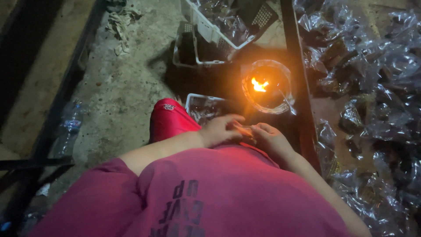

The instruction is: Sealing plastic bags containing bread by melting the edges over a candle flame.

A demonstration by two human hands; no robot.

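I see both hands meeting just above the lap, pinching a small clear plastic packet (245,130) between them. The left hand (220,130) has its fingers curled over the packet's near end, thumb on top; the right hand (272,137) closes on the other end with its fingertips. What the packet contains is too dim for me to tell.

Just beyond the hands, on the floor, sits a round clear glass bowl (283,81) with a small orange flame (258,84) burning inside it, casting a warm glow on the fingers. Beside the left hand, near the knee in red shorts (169,120), is a small white plastic tray (193,98) with dark contents. Farther out are two white perforated plastic baskets (210,30), stacked loosely and holding more bags.

To the right, past a dark metal rail (298,87), lies a large heap of clear plastic bags filled with dark pieces (368,87). On the left, a clear plastic bottle (70,125) lies on the rough concrete floor (123,87), well apart from the hands.
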